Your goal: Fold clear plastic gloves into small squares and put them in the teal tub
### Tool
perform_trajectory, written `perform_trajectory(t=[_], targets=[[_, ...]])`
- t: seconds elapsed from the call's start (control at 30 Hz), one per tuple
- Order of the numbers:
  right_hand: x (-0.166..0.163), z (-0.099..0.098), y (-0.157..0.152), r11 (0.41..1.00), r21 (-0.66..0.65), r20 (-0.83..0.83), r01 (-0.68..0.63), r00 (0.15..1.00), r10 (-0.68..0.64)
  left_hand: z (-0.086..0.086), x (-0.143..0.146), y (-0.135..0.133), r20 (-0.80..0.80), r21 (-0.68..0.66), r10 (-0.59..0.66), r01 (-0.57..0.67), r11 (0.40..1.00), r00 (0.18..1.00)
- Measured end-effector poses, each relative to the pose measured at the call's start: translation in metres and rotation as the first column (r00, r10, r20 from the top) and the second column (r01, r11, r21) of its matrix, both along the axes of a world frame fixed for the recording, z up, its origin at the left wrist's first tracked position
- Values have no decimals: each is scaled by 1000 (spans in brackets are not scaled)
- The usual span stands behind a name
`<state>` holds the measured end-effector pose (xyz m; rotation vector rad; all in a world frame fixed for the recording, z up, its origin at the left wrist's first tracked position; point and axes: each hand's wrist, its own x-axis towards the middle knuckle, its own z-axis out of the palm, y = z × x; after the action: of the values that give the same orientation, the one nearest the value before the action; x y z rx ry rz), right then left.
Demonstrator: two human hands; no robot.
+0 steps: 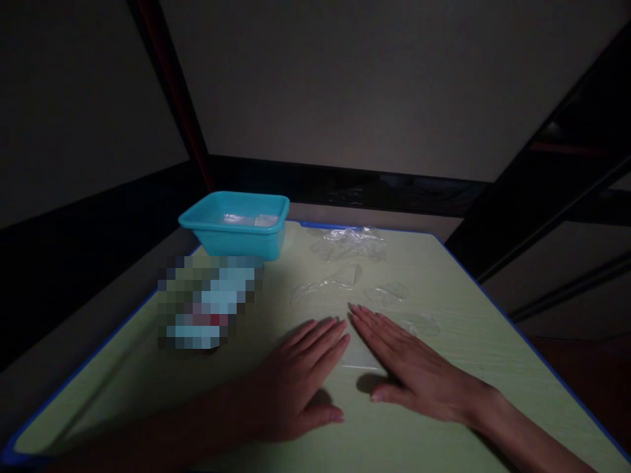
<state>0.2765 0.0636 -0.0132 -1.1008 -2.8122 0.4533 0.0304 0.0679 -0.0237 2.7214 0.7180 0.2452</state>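
Palm down, my left hand [310,381] lies with fingers stretched out and thumb apart. My right hand [404,361] is likewise flat, its fingertips close to those of the left. Between and partly beneath them is a clear plastic bag [362,360], smooth with a straight pale edge; the hands hide much of it. Just beyond the fingertips lies a thin clear plastic piece [387,292], with another crinkled clear plastic piece [330,282] to its left. Neither hand grips anything.
A turquoise plastic basin [241,243] with pale, shiny contents stands at the table's far left. In front of it is a pixelated, light-blue item [221,302]. Crumpled clear plastic [350,243] lies near the back edge. The pale green table [483,368] has a blue rim.
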Motion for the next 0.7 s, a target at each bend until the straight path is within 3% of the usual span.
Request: perform_trajectory(t=[0.13, 0.3, 0.37, 0.47, 0.7], targets=[[0, 13, 16, 988, 53, -134, 142, 982, -134, -3, -6, 15, 82, 146, 159, -169, 975, 984], [-7, 26, 73, 941, 99, -179, 324, 936, -304, -3, -13, 34, 55, 192, 330, -335, 923, 942], [-11, 26, 98, 894, 62, -185, 444, 885, -427, -1, -15, 39, 17, 188, 353, -350, 918, 936], [-15, 21, 125, 865, 60, -186, 498, 857, -480, 1, -15, 43, -25, 178, 369, -359, 916, 929], [-14, 8, 150, 829, -47, -181, 557, 812, -555, -1, -16, 46, -55, 193, 367, -351, 916, 929]])
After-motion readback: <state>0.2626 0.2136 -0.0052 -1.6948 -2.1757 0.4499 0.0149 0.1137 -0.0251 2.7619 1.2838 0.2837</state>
